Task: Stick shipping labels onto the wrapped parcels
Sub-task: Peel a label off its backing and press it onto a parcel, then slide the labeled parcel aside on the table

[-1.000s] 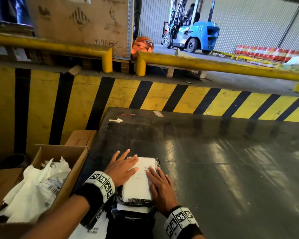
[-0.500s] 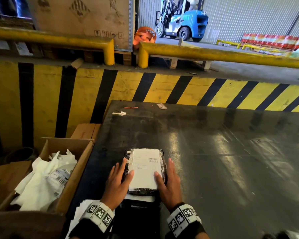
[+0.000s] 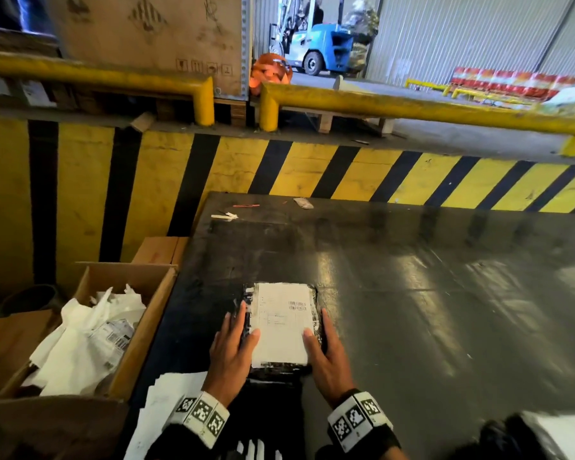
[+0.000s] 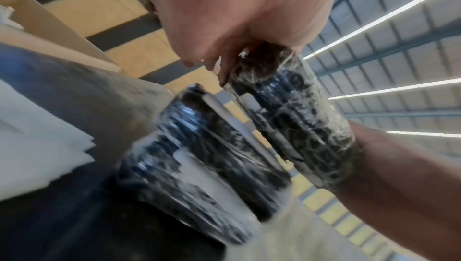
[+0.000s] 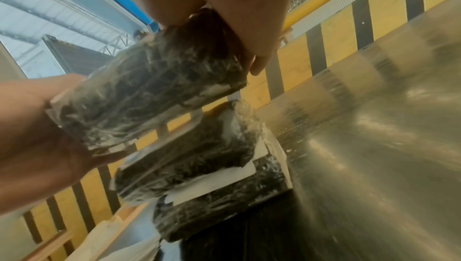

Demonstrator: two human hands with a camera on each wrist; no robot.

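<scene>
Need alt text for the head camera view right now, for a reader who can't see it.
Both hands, left hand and right hand, grip the sides of a black wrapped parcel with a white shipping label on top, on a dark table. A cardboard box of crumpled white paper stands to the left.

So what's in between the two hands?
The black plastic-wrapped parcel with its white shipping label sits between the left hand and right hand, each gripping one side; the head view shows it best.
</scene>
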